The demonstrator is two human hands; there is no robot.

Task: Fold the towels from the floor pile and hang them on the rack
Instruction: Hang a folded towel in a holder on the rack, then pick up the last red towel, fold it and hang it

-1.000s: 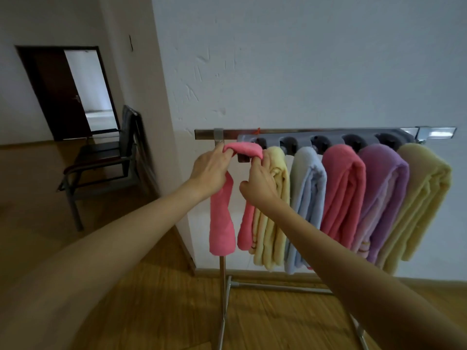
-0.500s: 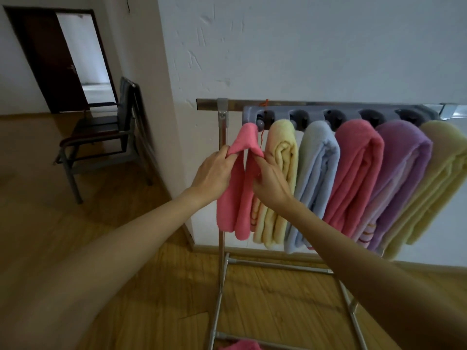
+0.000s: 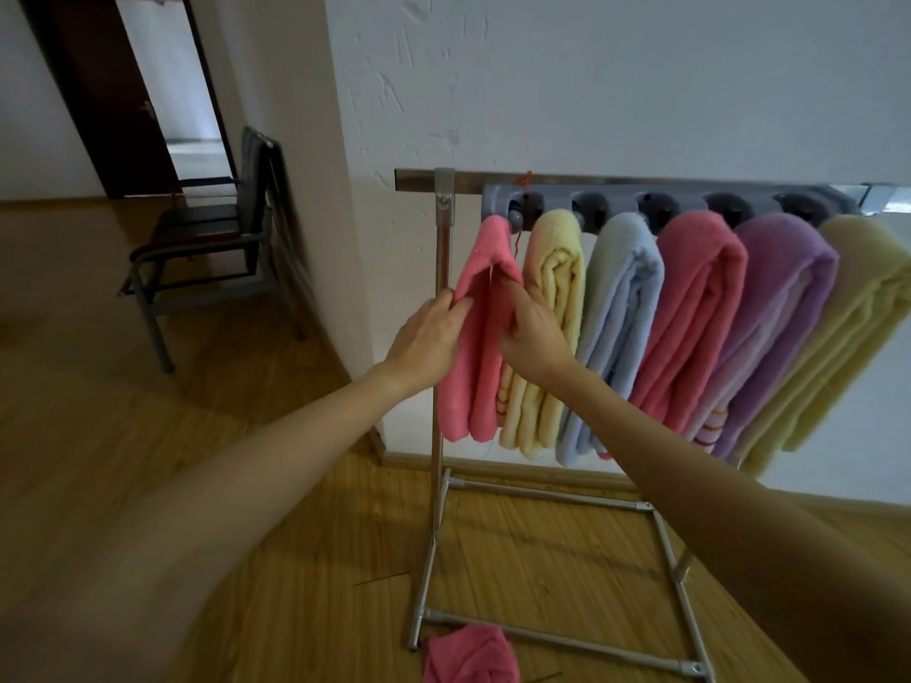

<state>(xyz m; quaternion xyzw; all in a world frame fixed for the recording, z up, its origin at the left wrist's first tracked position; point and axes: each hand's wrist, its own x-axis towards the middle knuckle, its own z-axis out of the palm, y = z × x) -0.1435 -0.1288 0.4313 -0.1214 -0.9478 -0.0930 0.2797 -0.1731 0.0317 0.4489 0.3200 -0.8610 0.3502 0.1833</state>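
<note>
We see both hands at the leftmost peg of the metal towel rack [image 3: 440, 308]. The left hand [image 3: 428, 343] pinches the left fold of the small pink towel [image 3: 477, 332], fingers closed on the cloth; the right hand [image 3: 533, 332] grips its right fold, thumb and fingers clamped on the fabric. The pink towel hangs draped over the peg, both halves down. To its right, touching in a row: a pale yellow towel [image 3: 548, 308], a light blue towel [image 3: 622, 308], a larger pink towel [image 3: 690, 308], a purple towel [image 3: 776, 308], and a cream towel [image 3: 858, 308]. On the wooden floor [image 3: 296, 584], just beside the rack's base bar, lies a crumpled pink towel [image 3: 471, 655]. A dark chair [image 3: 207, 244] stands left, near the wall.
</note>
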